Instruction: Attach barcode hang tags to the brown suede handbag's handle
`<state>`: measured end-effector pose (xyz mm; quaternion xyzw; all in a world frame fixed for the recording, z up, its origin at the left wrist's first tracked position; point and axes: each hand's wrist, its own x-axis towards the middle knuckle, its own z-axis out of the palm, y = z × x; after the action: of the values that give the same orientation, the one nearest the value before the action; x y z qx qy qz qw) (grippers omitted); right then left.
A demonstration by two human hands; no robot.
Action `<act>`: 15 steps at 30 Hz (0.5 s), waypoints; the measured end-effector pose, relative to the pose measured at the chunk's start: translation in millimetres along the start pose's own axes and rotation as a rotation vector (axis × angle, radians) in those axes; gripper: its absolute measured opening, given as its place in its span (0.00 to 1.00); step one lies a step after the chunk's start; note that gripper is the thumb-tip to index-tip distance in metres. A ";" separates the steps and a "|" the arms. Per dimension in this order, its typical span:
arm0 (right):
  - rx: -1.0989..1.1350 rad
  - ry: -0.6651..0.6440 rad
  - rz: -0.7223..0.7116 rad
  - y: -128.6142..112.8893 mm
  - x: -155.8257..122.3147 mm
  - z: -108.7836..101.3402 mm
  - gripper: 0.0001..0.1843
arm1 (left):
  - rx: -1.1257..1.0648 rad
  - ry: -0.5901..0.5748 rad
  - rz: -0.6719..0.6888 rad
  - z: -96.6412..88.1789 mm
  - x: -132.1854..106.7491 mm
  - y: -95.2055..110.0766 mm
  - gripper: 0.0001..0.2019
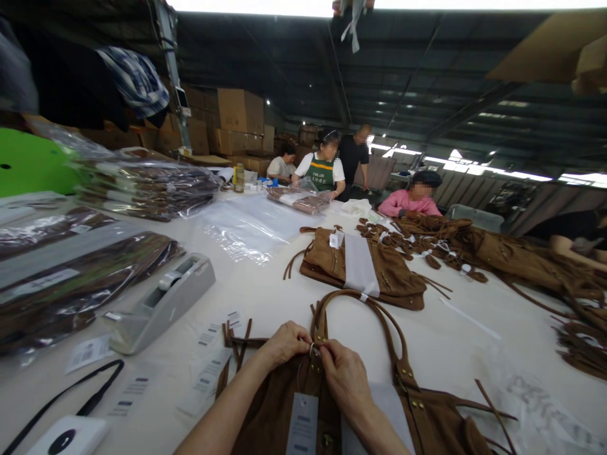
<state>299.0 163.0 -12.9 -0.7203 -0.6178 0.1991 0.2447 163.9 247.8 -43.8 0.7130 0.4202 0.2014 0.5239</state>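
Observation:
A brown handbag [265, 404] lies in front of me, its long looped handles [396, 332] stretched away over the table. At the base of the nearer handle, my left hand [287, 344] and my right hand [346, 373] meet, both closed in a pinch. Between the fingertips shows a small pale loop of string. A grey hang tag [302, 423] dangles below on a thin string that runs up to the fingers. White paper [377, 411] is wrapped around the bag's middle, under my right forearm.
A tape dispenser [165, 303] stands left, near bagged brown goods [142, 186] and loose labels [208, 335]. Beyond my bag lies another brown bag with a paper band [361, 265]. Brown straps [417, 243] pile up at right. Several co-workers sit or stand across the table.

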 end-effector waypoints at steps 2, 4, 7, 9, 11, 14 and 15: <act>-0.017 0.050 -0.064 -0.1 2.0 -6.0 0.11 | 0.066 0.039 0.008 -6.7 -2.6 1.6 0.11; 0.019 0.062 -0.137 0.5 7.4 -7.5 0.11 | 0.134 0.078 0.008 -13.5 -6.3 3.6 0.11; 0.070 -0.008 -0.234 1.8 19.9 -2.1 0.10 | 0.197 0.118 0.003 -20.8 -12.3 5.7 0.11; 0.058 -0.067 -0.277 1.6 28.3 3.6 0.10 | 0.220 0.134 -0.002 -23.2 -15.4 6.1 0.12; 0.041 -0.108 -0.299 0.4 34.8 8.8 0.09 | 0.237 0.149 -0.007 -24.5 -17.3 6.1 0.11; 0.029 -0.151 -0.313 -2.7 40.5 13.8 0.07 | 0.252 0.170 -0.018 -26.0 -18.3 6.3 0.11; 0.026 -0.161 -0.312 -3.7 41.6 15.0 0.06 | 0.255 0.175 -0.023 -26.6 -18.3 6.5 0.11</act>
<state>293.7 206.0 -22.1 -0.5943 -0.7370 0.2237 0.2316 136.7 247.6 -25.3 0.7487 0.4943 0.2018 0.3930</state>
